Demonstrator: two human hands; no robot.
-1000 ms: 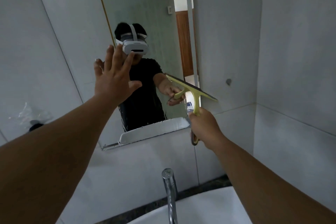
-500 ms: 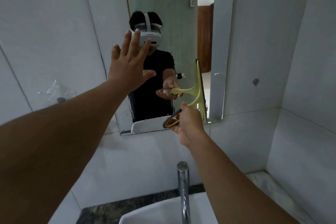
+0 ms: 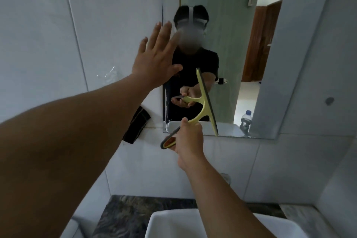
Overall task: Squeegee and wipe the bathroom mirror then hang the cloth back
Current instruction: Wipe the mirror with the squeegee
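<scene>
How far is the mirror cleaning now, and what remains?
Nothing looks finished yet. In hand: the right hand grips the squeegee, blade upright at the lower part of the mirror; the left hand is spread open at its left edge. Left: wiping, since the dark cloth hangs on the wall untouched.

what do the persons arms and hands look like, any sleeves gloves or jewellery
Both forearms are bare with no sleeves reaching them. The left hand and right hand wear no gloves, and no rings, watch or bands show. The mirror reflection shows a black short-sleeved shirt.
</scene>
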